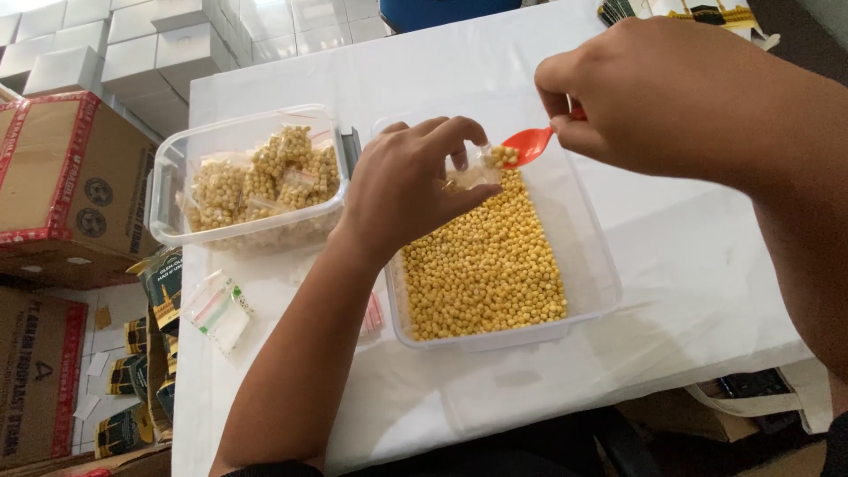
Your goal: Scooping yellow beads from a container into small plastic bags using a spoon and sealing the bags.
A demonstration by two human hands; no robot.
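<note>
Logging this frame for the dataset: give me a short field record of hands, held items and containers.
left hand: pinches a small clear bag open above the right tub
right hand: holds an orange spoon, its bowl at the bag's mouth, carrying a few yellow beads
right tub: clear plastic, loose yellow beads across its floor
left tub: clear plastic, filled bags of beads piled inside
empty bags: on the white table, near its left edge
floor, left: cardboard box
</note>
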